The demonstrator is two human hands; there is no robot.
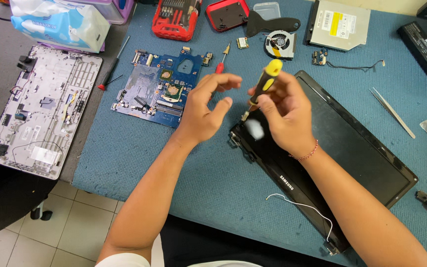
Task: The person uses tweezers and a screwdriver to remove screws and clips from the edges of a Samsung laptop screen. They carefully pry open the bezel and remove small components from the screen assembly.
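Note:
My right hand point(282, 113) grips a screwdriver with a yellow and black handle point(267, 79), its tip pointing down toward the near left corner of a black laptop screen panel point(352, 153) that lies on the blue mat. My left hand point(206, 109) hovers just left of it with fingers spread and nothing in it. A blue motherboard point(161, 86) rests on the mat to the left of that hand. A small red-handled screwdriver point(221, 62) lies beyond my fingertips.
A grey laptop base shell point(40, 109) sits at far left. At the back stand a red bit case point(176, 17), a red lid point(227, 14), a black scraper point(268, 22), a cooling fan point(280, 43) and an optical drive point(339, 22). Tweezers point(392, 112) lie at right.

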